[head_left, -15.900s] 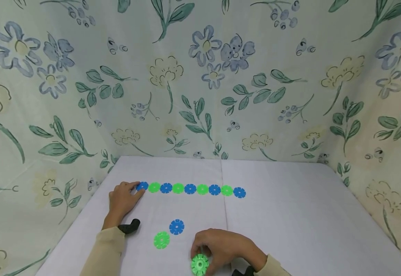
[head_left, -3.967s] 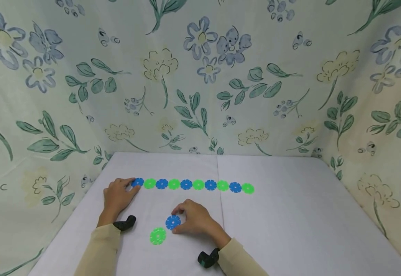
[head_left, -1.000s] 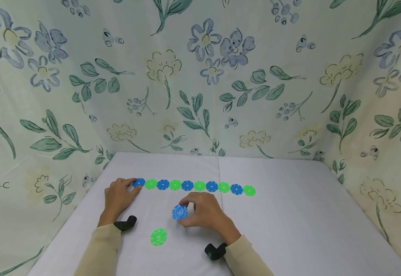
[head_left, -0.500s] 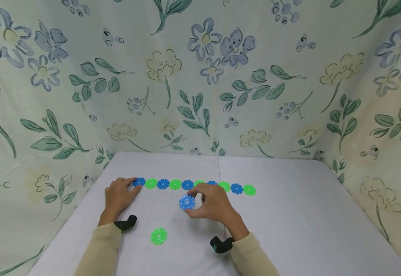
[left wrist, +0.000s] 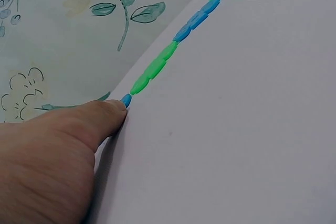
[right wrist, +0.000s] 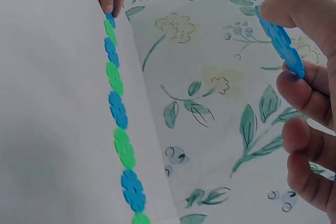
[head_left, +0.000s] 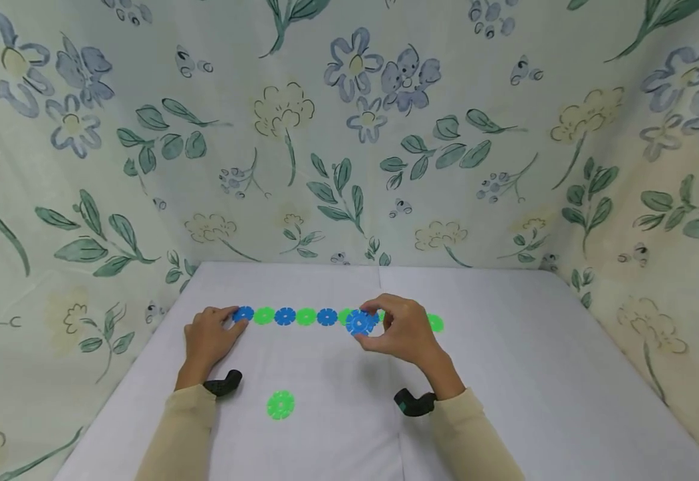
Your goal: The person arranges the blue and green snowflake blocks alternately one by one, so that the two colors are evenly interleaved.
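Note:
A row of flat, notched plastic discs, alternating blue and green, runs across the white table. My left hand (head_left: 206, 337) pinches the blue disc (head_left: 243, 314) at the row's left end between thumb and forefinger; its edge (left wrist: 126, 100) shows at the thumb tip in the left wrist view. My right hand (head_left: 406, 331) holds another blue disc (head_left: 359, 323) between thumb and fingers, raised off the table in front of the row. The right wrist view shows this held disc (right wrist: 283, 43) edge-on. My right hand hides part of the row. The green disc (head_left: 436, 323) ends it on the right.
One loose green disc (head_left: 281, 405) lies nearer me on the white cloth-covered table (head_left: 536, 387). A crease runs down the cloth right of the middle. Floral curtains (head_left: 349, 167) hang behind and on both sides.
My right hand has picked up the loose blue disc and carried it right and away from me, up to the row. Earlier, a green disc joined the row's right end. My left hand stays put.

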The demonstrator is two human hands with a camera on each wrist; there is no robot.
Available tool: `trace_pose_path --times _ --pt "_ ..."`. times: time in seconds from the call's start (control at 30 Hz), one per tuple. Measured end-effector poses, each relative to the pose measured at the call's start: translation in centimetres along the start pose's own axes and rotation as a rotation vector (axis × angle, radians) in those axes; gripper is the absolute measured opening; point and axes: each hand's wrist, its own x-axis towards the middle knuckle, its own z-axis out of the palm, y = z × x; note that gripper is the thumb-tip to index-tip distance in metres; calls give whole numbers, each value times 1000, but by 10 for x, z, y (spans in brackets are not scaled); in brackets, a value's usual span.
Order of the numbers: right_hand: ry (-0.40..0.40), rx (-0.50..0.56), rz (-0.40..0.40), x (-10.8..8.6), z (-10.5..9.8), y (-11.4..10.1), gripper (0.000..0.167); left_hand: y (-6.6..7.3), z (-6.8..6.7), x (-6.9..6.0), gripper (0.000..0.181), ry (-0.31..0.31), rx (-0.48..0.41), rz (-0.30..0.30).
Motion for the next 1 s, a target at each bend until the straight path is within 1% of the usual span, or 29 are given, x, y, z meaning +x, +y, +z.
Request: trace_pose_path --times 0.3,0.4,0.5,0.6,0.7,0.87,1.0 --pt "176 -133 -10 0 -61 46 46 3 0 0 52 -7 8 -11" --pt "225 -170 13 -3 -79 59 48 2 -1 1 52 -6 8 -12" --pt "264 -186 49 -10 -91 68 49 2 -1 0 52 -7 8 -12" --pt "297 -183 93 -17 -97 75 50 0 -1 0 52 -12 6 -9" --pt "320 -186 128 -25 -98 80 49 -1 -1 0 51 -15 3 -4" --pt "344 -205 184 -35 -97 89 49 -1 -1 2 51 4 4 0" --pt "363 -213 253 -44 -93 96 47 0 1 2 52 -10 3 -12"
